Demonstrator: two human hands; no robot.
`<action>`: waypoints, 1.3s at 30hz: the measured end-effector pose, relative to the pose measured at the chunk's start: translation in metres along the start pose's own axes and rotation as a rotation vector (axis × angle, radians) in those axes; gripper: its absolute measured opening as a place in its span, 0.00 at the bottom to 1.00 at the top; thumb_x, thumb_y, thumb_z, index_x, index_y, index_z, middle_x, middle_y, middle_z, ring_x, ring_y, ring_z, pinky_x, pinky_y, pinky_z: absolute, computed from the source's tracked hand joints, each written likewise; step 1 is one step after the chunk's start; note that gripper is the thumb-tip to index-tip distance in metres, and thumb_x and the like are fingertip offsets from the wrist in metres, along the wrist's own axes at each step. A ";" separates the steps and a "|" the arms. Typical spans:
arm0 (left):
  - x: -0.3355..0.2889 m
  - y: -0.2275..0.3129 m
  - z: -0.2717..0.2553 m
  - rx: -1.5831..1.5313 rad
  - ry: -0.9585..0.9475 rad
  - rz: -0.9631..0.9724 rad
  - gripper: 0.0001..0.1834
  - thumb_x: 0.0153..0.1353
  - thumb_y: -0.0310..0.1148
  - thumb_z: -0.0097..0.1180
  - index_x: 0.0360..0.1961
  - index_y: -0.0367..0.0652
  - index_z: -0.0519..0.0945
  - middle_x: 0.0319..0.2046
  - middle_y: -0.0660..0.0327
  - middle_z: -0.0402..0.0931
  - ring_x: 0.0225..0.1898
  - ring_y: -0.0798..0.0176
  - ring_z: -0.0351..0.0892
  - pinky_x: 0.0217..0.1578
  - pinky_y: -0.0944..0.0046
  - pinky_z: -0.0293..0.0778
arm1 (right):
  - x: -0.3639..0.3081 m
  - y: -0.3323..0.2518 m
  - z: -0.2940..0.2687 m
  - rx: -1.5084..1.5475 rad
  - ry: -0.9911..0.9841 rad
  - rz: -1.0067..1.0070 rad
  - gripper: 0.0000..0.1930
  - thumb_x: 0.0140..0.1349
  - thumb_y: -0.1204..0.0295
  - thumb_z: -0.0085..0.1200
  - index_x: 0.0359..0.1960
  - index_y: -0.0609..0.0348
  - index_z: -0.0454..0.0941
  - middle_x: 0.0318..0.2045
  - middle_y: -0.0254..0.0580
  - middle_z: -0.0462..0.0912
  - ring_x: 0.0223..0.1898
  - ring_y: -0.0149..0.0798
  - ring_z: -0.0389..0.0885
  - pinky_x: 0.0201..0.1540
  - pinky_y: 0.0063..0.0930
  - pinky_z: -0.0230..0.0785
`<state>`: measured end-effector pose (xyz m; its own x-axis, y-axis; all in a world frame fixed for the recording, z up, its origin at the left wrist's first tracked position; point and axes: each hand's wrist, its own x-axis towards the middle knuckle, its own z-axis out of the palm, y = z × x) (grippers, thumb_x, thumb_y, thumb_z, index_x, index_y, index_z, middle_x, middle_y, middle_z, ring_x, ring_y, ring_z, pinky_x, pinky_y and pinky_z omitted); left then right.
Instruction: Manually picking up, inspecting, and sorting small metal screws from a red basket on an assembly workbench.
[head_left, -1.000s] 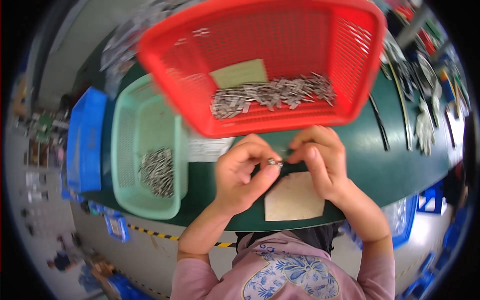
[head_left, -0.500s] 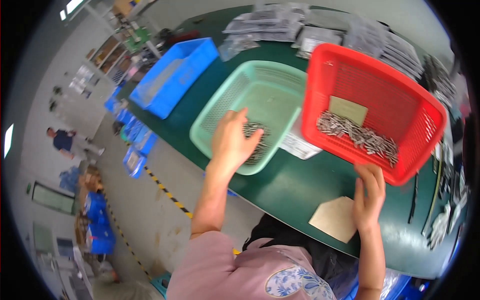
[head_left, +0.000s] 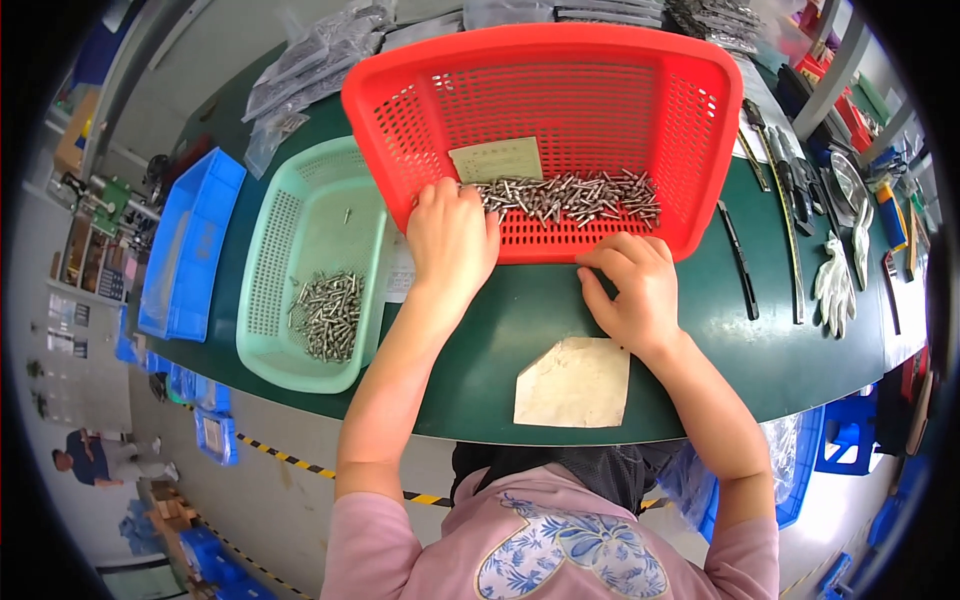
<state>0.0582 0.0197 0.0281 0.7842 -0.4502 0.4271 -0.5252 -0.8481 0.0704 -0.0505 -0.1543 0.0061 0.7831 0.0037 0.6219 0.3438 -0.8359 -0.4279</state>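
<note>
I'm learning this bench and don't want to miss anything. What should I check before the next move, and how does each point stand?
1. Left hand reaching into the red basket, at the pile's left end: ok.
2. Left hand gripping a part: cannot tell, fingertips hidden.
3. Right hand free of parts: cannot tell, by the basket's front rim.
4. Metal parts available in the red basket: ok.
5. Green basket's parts all in one pile: not ok, one part lies apart.
6. Black cutter away from both hands: ok, right of the red basket.
</note>
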 end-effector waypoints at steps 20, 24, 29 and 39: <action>0.010 -0.006 0.015 -0.130 0.051 0.048 0.06 0.49 0.28 0.57 0.22 0.36 0.79 0.22 0.52 0.73 0.29 0.51 0.75 0.31 0.56 0.72 | -0.001 0.003 0.000 0.044 -0.029 0.021 0.06 0.42 0.78 0.58 0.25 0.55 0.78 0.25 0.34 0.76 0.29 0.39 0.75 0.35 0.31 0.61; -0.002 0.007 0.006 -0.821 -0.175 -0.254 0.07 0.53 0.30 0.59 0.27 0.36 0.79 0.22 0.61 0.75 0.25 0.65 0.73 0.29 0.66 0.70 | 0.002 0.000 -0.002 0.022 -0.014 0.007 0.05 0.43 0.73 0.59 0.24 0.53 0.78 0.24 0.32 0.75 0.28 0.37 0.74 0.36 0.30 0.61; -0.040 0.034 0.001 -1.867 -0.566 -0.691 0.09 0.59 0.33 0.56 0.33 0.38 0.80 0.24 0.69 0.75 0.26 0.77 0.68 0.28 0.77 0.62 | 0.007 -0.009 -0.001 -0.036 0.096 -0.114 0.15 0.38 0.66 0.64 0.31 0.52 0.80 0.27 0.29 0.77 0.30 0.33 0.75 0.39 0.30 0.63; -0.055 0.019 -0.006 -1.832 -0.543 -0.673 0.09 0.59 0.31 0.54 0.35 0.37 0.80 0.27 0.67 0.75 0.27 0.75 0.67 0.31 0.74 0.64 | 0.017 -0.026 0.003 -0.093 0.055 -0.214 0.14 0.34 0.70 0.65 0.27 0.52 0.78 0.23 0.28 0.76 0.26 0.33 0.74 0.37 0.31 0.63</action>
<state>0.0033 0.0302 0.0118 0.7746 -0.5629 -0.2883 0.4582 0.1852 0.8693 -0.0450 -0.1305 0.0258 0.6674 0.1584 0.7277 0.4476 -0.8663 -0.2219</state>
